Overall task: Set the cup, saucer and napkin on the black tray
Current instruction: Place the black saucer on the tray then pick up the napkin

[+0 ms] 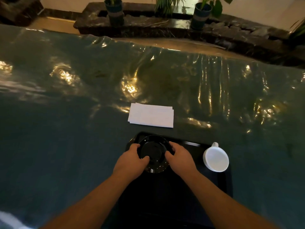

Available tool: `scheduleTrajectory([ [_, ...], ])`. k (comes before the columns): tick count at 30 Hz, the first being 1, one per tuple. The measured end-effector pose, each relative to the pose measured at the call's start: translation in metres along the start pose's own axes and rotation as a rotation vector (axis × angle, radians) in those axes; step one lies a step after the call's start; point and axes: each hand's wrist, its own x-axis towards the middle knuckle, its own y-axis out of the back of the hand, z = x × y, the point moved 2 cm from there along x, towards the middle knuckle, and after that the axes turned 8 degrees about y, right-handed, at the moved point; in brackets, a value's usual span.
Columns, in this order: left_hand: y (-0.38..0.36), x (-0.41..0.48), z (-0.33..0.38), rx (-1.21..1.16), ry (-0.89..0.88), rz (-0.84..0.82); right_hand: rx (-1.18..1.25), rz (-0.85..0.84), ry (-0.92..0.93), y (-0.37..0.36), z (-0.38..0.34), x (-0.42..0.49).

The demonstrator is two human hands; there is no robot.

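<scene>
A black saucer [154, 150] is over the far left part of the black tray [194, 145]. My left hand [132, 160] grips its left rim and my right hand [179, 157] grips its right rim. Whether the saucer rests on the tray or is held just above it, I cannot tell. A white cup [215, 157] stands at the tray's right side with its handle pointing away from me. A folded white napkin [151, 115] lies flat on the table just beyond the tray.
The table [66, 129] is covered in dark green cloth under wrinkled, shiny clear plastic. Beyond its far edge is a dark stone ledge [148, 23] with potted plants [114, 11].
</scene>
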Motion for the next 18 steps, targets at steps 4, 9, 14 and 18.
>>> scheduleTrajectory([
  [4,0.015,0.001,0.009,0.214,-0.065,0.165,-0.134,0.001,0.066,0.007,-0.001,0.003],
  [9,0.031,0.022,0.013,0.297,-0.039,0.193,-0.290,-0.049,0.155,0.022,-0.005,0.019],
  [14,0.042,0.051,0.007,0.289,0.017,0.229,-0.328,-0.025,0.169,0.040,-0.010,0.041],
  [18,0.050,0.090,0.008,-0.068,0.083,0.162,-0.085,0.111,0.011,0.059,-0.013,0.079],
])
